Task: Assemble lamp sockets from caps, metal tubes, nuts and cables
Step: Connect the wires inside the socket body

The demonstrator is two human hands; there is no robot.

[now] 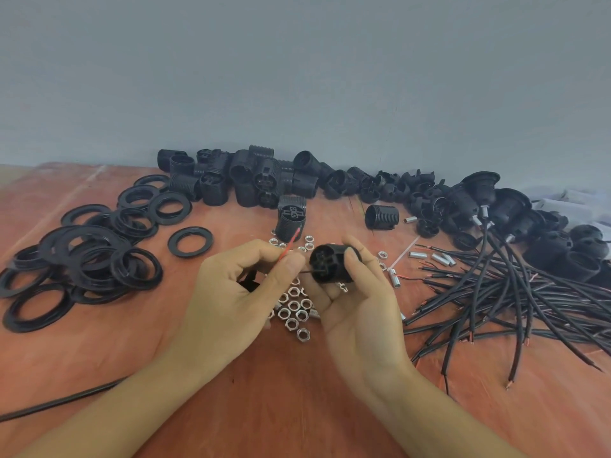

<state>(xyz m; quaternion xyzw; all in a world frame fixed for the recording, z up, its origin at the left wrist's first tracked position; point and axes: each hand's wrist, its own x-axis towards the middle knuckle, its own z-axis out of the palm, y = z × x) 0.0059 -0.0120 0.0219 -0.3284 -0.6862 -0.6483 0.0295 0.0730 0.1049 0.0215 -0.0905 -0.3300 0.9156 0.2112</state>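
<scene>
- Pinched between left hand [244,285] thumb and forefinger: red wire [291,242] and black wire [307,272]; narrow, tight pinch.
- Red wire sticking up and away from the pinch, end free; black wire running straight right from the pinch to the socket [330,267].
- Gripped in right hand [357,302], fingers curled round the barrel: socket, terminal face turned toward the left pinch, just beside it.
- Key relation: socket directly right of the left fingertips, black wire's long axis aimed at the terminal face; tip at or in a hole, cannot tell which.
- Likely step: feeding wire ends into terminals; left hand nearer the wires, right just steadying.
- Something dark in left palm behind the pinch; cannot tell what.
- Below both grips, on table [297,408]: nuts [294,309]. Right of right hand: tubes [433,257], cables [496,292]. Left of left hand: rings [92,256].
</scene>
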